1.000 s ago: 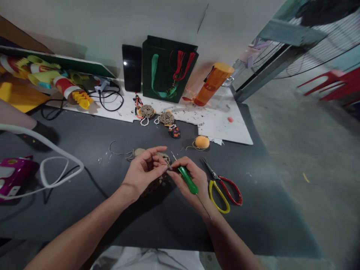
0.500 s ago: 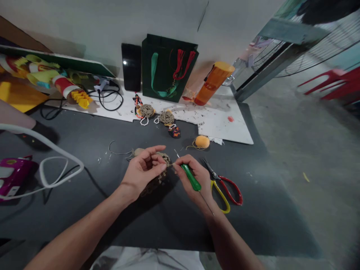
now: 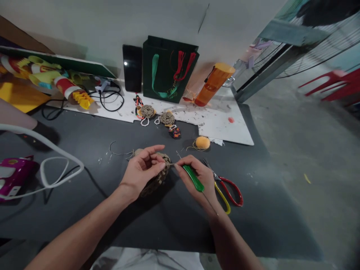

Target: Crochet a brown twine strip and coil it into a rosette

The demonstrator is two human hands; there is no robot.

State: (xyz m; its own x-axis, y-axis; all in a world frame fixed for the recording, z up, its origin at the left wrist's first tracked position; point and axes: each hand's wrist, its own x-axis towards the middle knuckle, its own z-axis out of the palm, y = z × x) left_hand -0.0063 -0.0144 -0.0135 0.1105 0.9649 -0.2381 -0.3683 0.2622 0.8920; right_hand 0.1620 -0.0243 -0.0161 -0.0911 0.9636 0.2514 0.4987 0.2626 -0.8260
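My left hand (image 3: 140, 171) is curled around a brown woven jute piece (image 3: 156, 180) that rests on the dark mat (image 3: 84, 180), thumb and fingers pinching its top edge. My right hand (image 3: 200, 180) grips a green-handled hook tool (image 3: 193, 179), and its fingertips pinch a thin strand right beside the left fingers. The tool's thin metal tip sticks up past the fingers. Both hands meet over the middle of the mat.
Scissors (image 3: 226, 187) with one red and one yellow handle lie just right of my right hand. An orange ball (image 3: 202, 142), two jute rosettes (image 3: 157, 114), a green gift bag (image 3: 168, 69), an orange bottle (image 3: 213, 84) and a phone stand farther back. A white cable (image 3: 47, 150) and pink device (image 3: 12, 174) sit at left.
My right hand has slid a little to the right with the green tool, drawing the strand away from the jute piece. The left hand has held still.
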